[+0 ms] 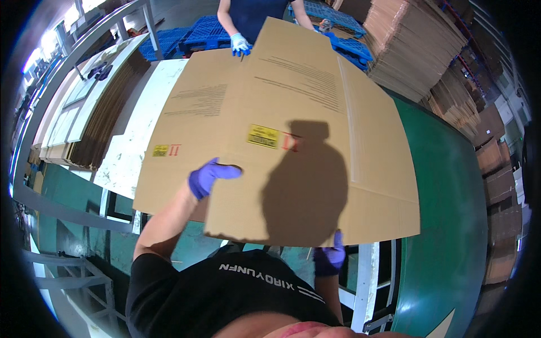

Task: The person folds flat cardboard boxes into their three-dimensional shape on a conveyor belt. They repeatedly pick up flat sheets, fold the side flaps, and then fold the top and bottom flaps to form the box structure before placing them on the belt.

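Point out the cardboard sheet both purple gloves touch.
The upper sheet: left hand at its left edge, right hand at its near edge; the lower sheet lies leftward.

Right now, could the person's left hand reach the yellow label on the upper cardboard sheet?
Probably yes. The left hand holds the upper cardboard sheet by its left edge, near the yellow label, with nothing between; it may have to let go.

Purple gloves point(207, 179), black short-sleeved T-shirt point(220, 296), white chest lettering point(256, 275), white stripes point(310, 293)
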A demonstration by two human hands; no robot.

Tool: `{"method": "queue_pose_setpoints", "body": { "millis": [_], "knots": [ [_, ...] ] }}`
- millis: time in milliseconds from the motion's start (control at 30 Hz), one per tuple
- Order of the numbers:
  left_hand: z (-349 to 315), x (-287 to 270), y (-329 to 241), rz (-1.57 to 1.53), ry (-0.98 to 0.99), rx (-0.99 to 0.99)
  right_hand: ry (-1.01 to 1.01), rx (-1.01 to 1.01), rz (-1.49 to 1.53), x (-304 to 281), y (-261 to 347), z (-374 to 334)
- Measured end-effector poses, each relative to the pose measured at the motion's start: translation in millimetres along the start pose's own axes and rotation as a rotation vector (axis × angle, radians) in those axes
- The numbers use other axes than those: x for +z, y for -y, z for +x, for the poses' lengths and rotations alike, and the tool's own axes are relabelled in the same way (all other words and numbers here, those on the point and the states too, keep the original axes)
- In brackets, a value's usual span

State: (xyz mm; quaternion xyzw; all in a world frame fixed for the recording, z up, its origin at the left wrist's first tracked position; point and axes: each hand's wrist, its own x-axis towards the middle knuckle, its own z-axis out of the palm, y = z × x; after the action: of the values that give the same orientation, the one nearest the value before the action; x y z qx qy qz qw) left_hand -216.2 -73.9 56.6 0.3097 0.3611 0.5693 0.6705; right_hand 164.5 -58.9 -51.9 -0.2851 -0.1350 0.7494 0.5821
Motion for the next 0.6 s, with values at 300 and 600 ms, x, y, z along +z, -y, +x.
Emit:
{"method": "queue_pose_setpoints", "body": {
  "millis": [300,600],
  "knots": [
    [-180,-241,-64,0.63,-0.547,0.049,0.106,1.166,-0.435,123,-190,-73],
    [-107,-101,93,1.662,0.056,0.6,0.115,1.227,-0.633,102,-289,-33]
  ]
}}
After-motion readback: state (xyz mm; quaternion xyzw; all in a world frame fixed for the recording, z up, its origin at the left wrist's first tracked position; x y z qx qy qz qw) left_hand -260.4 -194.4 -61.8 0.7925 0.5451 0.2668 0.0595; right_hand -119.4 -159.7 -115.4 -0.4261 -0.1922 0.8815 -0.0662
